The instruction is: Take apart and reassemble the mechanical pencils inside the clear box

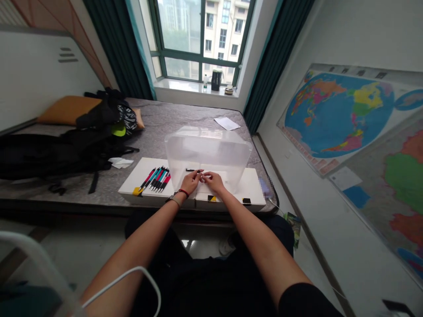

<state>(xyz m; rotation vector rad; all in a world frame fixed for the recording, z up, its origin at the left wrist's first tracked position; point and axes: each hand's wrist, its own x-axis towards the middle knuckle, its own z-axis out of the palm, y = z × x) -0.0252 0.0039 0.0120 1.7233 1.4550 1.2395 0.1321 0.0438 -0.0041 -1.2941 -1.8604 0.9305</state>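
My left hand (191, 181) and my right hand (213, 181) meet at the open front of a clear plastic box (214, 149) lying on its side. Both hands have their fingertips closed in a pinch; whatever is between them is too small to make out. Just beyond the left fingertips shows a short dark, pen-like stick (189, 170), partly hidden by the hand. To the left of my left hand, several click pens (157, 178) with red, teal and black barrels lie side by side on a white box (132, 187).
White boxes with yellow-and-black tabs (212, 198) line the front edge of a grey mattress (155, 116). Black bags (56, 149) and a crumpled tissue (120, 162) lie left; a white paper (226, 123) lies farther back. A white cable (142, 269) loops near my left arm.
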